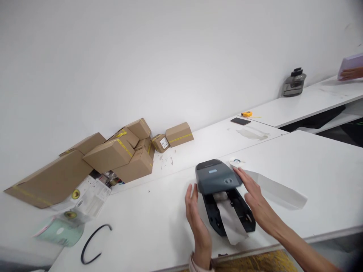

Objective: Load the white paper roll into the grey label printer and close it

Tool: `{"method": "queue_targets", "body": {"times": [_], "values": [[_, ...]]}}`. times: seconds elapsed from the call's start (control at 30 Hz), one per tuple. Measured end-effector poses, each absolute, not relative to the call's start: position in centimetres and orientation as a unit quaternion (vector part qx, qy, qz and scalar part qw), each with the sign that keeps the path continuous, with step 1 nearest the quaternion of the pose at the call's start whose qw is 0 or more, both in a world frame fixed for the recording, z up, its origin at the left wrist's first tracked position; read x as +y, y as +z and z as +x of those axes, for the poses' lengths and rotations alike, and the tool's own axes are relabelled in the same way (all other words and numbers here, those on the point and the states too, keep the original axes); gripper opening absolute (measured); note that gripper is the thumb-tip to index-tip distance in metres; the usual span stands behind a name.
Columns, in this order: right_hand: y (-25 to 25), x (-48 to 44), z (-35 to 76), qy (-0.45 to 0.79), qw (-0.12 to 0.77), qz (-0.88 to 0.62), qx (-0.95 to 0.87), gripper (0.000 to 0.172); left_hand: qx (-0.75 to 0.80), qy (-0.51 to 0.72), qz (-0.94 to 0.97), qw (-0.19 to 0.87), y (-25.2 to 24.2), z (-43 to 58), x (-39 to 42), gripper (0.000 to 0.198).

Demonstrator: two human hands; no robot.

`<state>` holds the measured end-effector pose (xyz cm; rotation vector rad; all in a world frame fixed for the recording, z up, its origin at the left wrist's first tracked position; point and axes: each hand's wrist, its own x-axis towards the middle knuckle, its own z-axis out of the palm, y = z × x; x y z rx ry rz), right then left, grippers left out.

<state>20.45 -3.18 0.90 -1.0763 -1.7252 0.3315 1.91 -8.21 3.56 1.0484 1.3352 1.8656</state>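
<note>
A dark grey label printer stands on the white table with its lid raised at the front, showing the black inside. From the roll in it, a white paper strip hangs out over the front edge. My left hand is upright along the printer's left side, fingers stretched out; whether it touches the casing is hard to tell. On the other side, my right hand has its fingers against the lid's right edge and its thumb below them.
Brown cardboard boxes are piled at the left, near plastic packets and a black curved strip. A long white paper piece lies right of the printer. Farther back are a phone, a tape measure, a bottle and another person's hand.
</note>
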Motion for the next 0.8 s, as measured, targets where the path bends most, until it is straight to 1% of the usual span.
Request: {"method": "queue_targets", "body": {"times": [0.07,0.17,0.27,0.37,0.47,0.57,0.67,0.73,0.77,0.8], "values": [[4.1,-0.1,19.5,0.133,0.531,-0.417,-0.725,0.058,0.526,0.699,0.38,0.301,4.7,1.0,-5.3,0.052],[7.9,4.9,17.6,0.159,0.556,-0.409,-0.706,0.055,0.613,0.609,0.407,0.294,4.3,0.2,-1.5,0.046],[9.9,9.7,16.1,0.169,0.557,-0.426,-0.693,0.055,0.648,0.553,0.421,0.313,2.3,0.3,0.4,0.055],[10.8,13.6,15.2,0.166,0.549,-0.44,-0.691,0.056,0.662,0.515,0.437,0.325,0.7,0.8,0.7,0.061],[11.1,15.1,15.1,0.158,0.546,-0.444,-0.693,0.053,0.67,0.495,0.449,0.322,0.2,1.2,0.5,0.062],[10.6,13.1,15.8,0.124,0.565,-0.445,-0.684,0.053,0.677,0.487,0.458,0.307,0.2,1.2,0.3,0.059],[8.7,8.6,17.0,0.091,0.576,-0.435,-0.687,0.041,0.681,0.485,0.466,0.29,0.1,1.3,0.2,0.052],[6.9,5.7,17.7,0.093,0.548,-0.402,-0.728,0.034,0.682,0.483,0.471,0.282,-0.1,1.4,0.2,0.05],[5.9,4.7,17.9,0.09,0.504,-0.38,-0.77,0.034,0.682,0.483,0.474,0.278,-0.1,1.4,0.2,0.049],[5.0,3.9,18.0,0.082,0.442,-0.355,-0.82,0.034,0.683,0.482,0.476,0.273,-0.1,1.4,0.2,0.048]]}}
